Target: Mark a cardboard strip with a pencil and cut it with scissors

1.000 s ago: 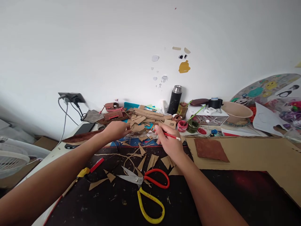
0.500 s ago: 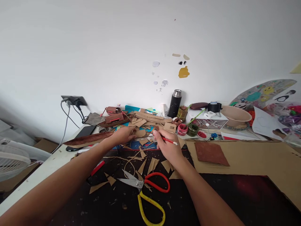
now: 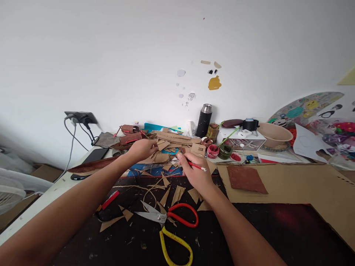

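My left hand (image 3: 142,149) reaches into a heap of brown cardboard scraps (image 3: 172,142) at the back of the desk, its fingers closed on a flat cardboard piece (image 3: 155,158). My right hand (image 3: 195,171) is just right of it, fingers wrapped round a thin red brush (image 3: 195,166) and touching a small scrap at the edge of the heap. Both hands hover above a black mat (image 3: 172,236) strewn with cardboard triangles and strips.
Red-and-yellow scissors (image 3: 172,223) lie open on the mat near me. A big cardboard sheet (image 3: 291,184) with a red-brown square (image 3: 245,179) lies right. Paint pots (image 3: 219,151), a black flask (image 3: 203,120), a bowl (image 3: 274,135), a phone (image 3: 91,159) and a red-handled knife (image 3: 109,201) stand around.
My left hand has moved farther back and up into the cardboard heap, lifting the flat piece. My right hand shifted slightly left with the brush. The view swayed a little.
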Demonstrator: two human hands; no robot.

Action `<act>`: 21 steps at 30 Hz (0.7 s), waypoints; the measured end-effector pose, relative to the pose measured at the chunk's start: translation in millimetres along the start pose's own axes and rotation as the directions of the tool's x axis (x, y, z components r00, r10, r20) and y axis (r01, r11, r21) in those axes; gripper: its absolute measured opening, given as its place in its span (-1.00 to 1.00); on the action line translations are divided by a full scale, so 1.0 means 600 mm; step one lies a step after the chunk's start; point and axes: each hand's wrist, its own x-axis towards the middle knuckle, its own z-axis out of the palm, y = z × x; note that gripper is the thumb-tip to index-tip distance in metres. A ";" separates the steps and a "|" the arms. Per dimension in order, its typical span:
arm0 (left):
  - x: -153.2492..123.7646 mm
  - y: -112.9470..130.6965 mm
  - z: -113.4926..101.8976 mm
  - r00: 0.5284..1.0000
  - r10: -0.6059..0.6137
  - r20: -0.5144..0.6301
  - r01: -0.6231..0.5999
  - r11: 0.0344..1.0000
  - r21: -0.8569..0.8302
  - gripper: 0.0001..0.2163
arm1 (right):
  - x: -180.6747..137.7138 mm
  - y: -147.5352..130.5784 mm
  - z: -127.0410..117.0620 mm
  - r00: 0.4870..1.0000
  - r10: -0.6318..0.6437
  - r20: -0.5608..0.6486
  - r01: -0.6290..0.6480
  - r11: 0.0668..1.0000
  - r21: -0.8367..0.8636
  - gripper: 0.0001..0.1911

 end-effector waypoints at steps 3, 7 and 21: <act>0.045 0.010 -0.010 0.999 -0.018 -0.040 0.019 1.000 0.019 -0.63 | 0.001 0.003 0.001 1.000 0.027 0.000 -0.027 0.999 0.022 -0.54; 0.110 0.039 -0.004 1.000 0.027 -0.014 -0.026 0.998 0.052 -0.56 | 0.002 0.006 0.001 1.000 -0.012 -0.001 0.012 1.000 -0.022 -0.55; 0.221 0.100 0.004 0.974 0.130 0.186 -0.171 0.959 0.224 -0.69 | 0.001 0.002 0.005 0.999 -0.039 0.021 0.041 0.992 -0.122 -0.53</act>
